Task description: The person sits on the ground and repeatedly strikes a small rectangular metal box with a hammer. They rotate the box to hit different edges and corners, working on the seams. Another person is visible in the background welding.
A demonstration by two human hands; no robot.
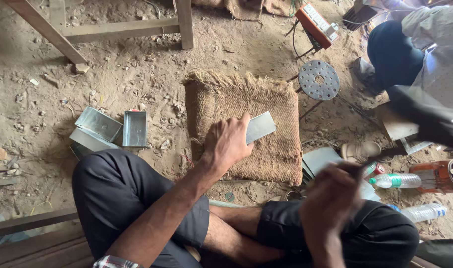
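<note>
Fingers of left hand press flat on metal sheet; right hand grip blurred, unclear.

Beyond the left hand, the burlap mat lies bare up to its fringe. Left of that hand, metal trays crowd the floor. Past the right hand, plastic bottles, metal sheets and a perforated stool block the way.
</note>
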